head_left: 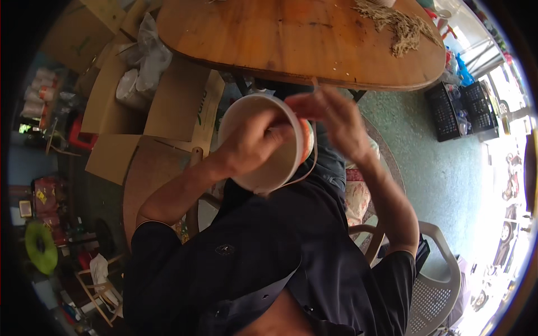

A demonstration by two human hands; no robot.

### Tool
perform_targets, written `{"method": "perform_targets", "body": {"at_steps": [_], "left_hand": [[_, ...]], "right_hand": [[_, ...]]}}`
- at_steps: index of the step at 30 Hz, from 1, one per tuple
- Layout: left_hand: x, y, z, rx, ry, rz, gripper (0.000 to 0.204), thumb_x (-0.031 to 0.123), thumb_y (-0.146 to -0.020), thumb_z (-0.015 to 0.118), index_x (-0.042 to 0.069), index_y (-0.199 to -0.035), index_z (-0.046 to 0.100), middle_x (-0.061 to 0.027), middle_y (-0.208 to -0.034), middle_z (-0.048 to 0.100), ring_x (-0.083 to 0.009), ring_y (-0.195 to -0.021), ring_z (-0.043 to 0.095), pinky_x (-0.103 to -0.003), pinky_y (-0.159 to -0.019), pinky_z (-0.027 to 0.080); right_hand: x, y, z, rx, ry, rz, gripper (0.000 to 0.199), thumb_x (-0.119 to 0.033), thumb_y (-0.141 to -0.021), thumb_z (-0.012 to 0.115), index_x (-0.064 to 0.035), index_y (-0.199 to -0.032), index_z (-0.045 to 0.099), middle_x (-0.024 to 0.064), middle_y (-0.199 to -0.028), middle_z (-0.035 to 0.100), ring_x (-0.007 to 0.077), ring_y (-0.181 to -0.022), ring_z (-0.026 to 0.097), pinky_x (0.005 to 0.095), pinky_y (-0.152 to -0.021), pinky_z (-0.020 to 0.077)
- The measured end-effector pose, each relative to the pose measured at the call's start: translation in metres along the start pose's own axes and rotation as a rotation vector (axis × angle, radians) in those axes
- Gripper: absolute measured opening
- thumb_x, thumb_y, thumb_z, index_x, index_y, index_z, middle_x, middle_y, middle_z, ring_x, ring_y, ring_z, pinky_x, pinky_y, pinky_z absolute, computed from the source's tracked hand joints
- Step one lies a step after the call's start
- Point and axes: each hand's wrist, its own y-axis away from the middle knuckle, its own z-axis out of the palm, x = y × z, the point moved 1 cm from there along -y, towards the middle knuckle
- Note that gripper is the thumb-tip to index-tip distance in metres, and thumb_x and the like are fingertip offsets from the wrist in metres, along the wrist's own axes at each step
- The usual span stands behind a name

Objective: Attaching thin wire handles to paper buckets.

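Note:
A white plastic bucket (274, 168) with an orange patch on its outer right side rests tilted in my lap, its mouth facing up toward me. Its thin white handle (305, 178) hangs down along the right side. My left hand (255, 143) reaches over the near-left rim into the mouth, fingers curled inward with the thumb toward the right wall. What those fingers hold, if anything, is hidden. Just outside the right rim, my right hand (333, 117) is raised and smeared by motion, so its fingers do not show clearly.
A wooden table (252, 33) stands ahead, with a heap of tan dried strands (412, 31) at its right. Left is an open cardboard box (174, 106) holding plastic bags (151, 53). Black crates (462, 109) stand right, and a grey plastic chair (434, 291) is beside me.

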Motion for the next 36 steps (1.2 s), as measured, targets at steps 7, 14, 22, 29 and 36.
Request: {"method": "perform_targets", "body": {"at_steps": [7,14,22,29,36], "left_hand": [[-0.006,0.0,-0.015,-0.117,0.834,-0.409,0.049,0.042,-0.113,0.043,-0.001,-0.126,0.063,-0.0101,-0.117,0.07,-0.0179,-0.106,0.07,-0.034,-0.095,0.055],[0.022,0.026,-0.053,-0.218,-0.1,-0.086,0.023,0.011,-0.101,0.059,-0.006,-0.116,0.061,-0.0139,-0.087,0.069,-0.0177,-0.076,0.061,-0.039,-0.072,0.049],[0.013,0.031,-0.031,-0.083,0.03,-0.147,0.036,0.025,-0.104,0.065,-0.004,-0.125,0.061,-0.0153,-0.097,0.072,-0.0204,-0.083,0.067,-0.034,-0.08,0.054],[0.007,0.03,-0.022,0.049,-0.08,-0.018,0.033,0.026,-0.102,0.068,-0.002,-0.121,0.066,-0.0125,-0.094,0.074,-0.0196,-0.084,0.07,-0.033,-0.076,0.055],[0.0,0.026,-0.011,0.118,-0.313,-0.044,0.02,0.014,-0.097,0.07,-0.001,-0.11,0.065,-0.0186,-0.084,0.07,-0.0329,-0.076,0.071,-0.04,-0.065,0.051]], "right_hand": [[0.0,0.021,0.052,0.047,0.223,-0.153,0.024,-0.014,-0.108,0.054,0.0012,-0.121,0.067,0.0127,-0.086,0.068,0.017,-0.074,0.065,0.0321,-0.072,0.0535],[-0.044,0.036,0.028,-0.006,-0.206,0.134,0.023,-0.017,-0.109,0.057,0.0012,-0.105,0.07,0.0007,-0.077,0.062,0.0047,-0.067,0.054,0.0202,-0.061,0.044],[-0.044,0.039,0.035,-0.112,0.125,0.266,0.03,-0.023,-0.106,0.061,0.0029,-0.096,0.073,-0.0009,-0.07,0.056,0.0043,-0.067,0.045,0.0263,-0.058,0.04],[-0.048,0.043,0.037,-0.132,0.193,0.17,0.027,-0.02,-0.105,0.061,0.0021,-0.097,0.073,0.0038,-0.071,0.064,0.0051,-0.064,0.055,0.0261,-0.058,0.0455],[-0.049,0.059,0.061,-0.326,-0.259,0.279,0.02,-0.011,-0.107,0.055,-0.0009,-0.1,0.072,0.0015,-0.077,0.064,0.0075,-0.07,0.062,0.0245,-0.064,0.0526]]}}
